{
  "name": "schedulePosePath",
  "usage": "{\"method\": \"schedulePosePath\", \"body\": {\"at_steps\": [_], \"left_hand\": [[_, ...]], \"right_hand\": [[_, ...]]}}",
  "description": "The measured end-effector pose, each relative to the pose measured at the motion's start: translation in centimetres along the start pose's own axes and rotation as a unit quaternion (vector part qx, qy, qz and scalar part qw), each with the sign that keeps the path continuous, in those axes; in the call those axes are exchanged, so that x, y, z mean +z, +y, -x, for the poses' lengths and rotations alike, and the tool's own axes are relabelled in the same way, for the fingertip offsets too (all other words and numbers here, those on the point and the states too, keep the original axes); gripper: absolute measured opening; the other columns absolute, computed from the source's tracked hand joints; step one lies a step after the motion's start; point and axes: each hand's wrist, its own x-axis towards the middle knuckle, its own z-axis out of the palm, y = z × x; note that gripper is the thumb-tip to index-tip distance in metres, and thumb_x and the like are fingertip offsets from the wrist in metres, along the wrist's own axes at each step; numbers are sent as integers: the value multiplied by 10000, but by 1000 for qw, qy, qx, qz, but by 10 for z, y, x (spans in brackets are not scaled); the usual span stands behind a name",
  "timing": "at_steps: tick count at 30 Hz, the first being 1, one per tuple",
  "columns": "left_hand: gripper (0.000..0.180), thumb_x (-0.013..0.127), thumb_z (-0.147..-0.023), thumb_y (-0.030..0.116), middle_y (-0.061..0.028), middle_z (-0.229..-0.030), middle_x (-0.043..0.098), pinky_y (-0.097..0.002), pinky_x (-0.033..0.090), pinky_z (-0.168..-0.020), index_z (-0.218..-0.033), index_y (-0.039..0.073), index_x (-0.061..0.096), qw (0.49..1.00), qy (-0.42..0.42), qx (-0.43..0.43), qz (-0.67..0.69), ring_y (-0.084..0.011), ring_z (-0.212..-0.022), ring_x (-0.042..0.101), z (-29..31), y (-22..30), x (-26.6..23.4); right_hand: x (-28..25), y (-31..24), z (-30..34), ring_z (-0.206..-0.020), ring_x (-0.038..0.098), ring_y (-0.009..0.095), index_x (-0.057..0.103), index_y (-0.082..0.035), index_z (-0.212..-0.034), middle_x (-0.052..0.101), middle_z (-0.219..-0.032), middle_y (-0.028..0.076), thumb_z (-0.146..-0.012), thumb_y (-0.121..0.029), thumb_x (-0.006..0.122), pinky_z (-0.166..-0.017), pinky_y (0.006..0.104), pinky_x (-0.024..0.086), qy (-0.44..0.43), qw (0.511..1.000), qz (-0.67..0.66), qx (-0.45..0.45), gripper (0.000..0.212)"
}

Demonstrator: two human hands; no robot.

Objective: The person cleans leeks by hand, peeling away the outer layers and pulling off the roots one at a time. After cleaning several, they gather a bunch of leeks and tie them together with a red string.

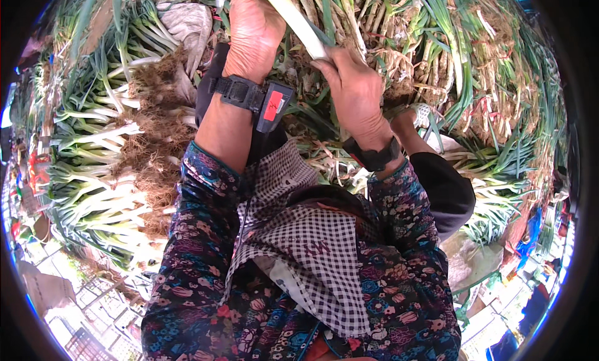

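A single leek (298,25) slants across the top of the view, its pale green stalk running up past the upper edge and its white end down to the right. My left hand (256,32) is closed around the stalk near the upper edge, with part of its fingers cut off by the frame. At the white end, my right hand (354,86) pinches the leek between thumb and fingers. Whether roots are still on that end is hidden by the hand.
Rooty leeks (103,196) lie piled at my left, brown roots inward. Bundles of leeks with dry outer leaves (399,46) fill the far right. More trimmed white leeks (499,202) lie at the right. Loose peelings (331,161) cover the ground between my knees. A pale sack (187,27) sits far left.
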Motion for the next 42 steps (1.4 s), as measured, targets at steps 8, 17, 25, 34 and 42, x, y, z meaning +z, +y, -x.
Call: {"method": "schedulePosePath", "body": {"at_steps": [8,17,25,34,42], "left_hand": [[337,658,-873,347,-50,-794,599,-264,515,-611,-980,39,575,998,68,1,4,-163,-677,567,-4,-1,-12],[275,664,-879,244,-56,-809,599,-274,541,-631,-1022,25,579,998,58,3,11,-171,-701,586,-2,-6,-10],[251,707,-811,69,-67,-762,564,-303,487,-483,-962,44,508,958,175,146,-173,-175,-582,550,-5,-11,7],[161,598,-908,223,-26,-726,544,-314,472,-511,-990,91,557,950,226,116,-179,-164,-605,532,-18,15,-23],[85,596,-905,191,-1,-739,532,-316,462,-541,-948,125,564,944,208,184,-179,-162,-627,522,-29,52,-40]], "right_hand": [[-12,9,10,-704,628,190,587,-39,-908,601,-801,81,-774,-79,711,-630,308,496,-48,969,-221,103,186],[-15,16,7,-774,595,190,533,-24,-839,569,-800,83,-739,-33,718,-710,309,478,-121,978,-142,95,211],[-8,14,34,-764,576,161,510,-51,-799,578,-818,57,-771,30,655,-721,289,484,30,981,-188,48,169],[-45,30,53,-621,570,171,487,-47,-896,575,-784,61,-875,-117,607,-696,303,504,104,646,-634,413,141],[-94,106,181,-843,600,341,532,-20,-952,608,-915,190,-780,-143,696,-760,398,476,-421,885,190,63,268]]}}
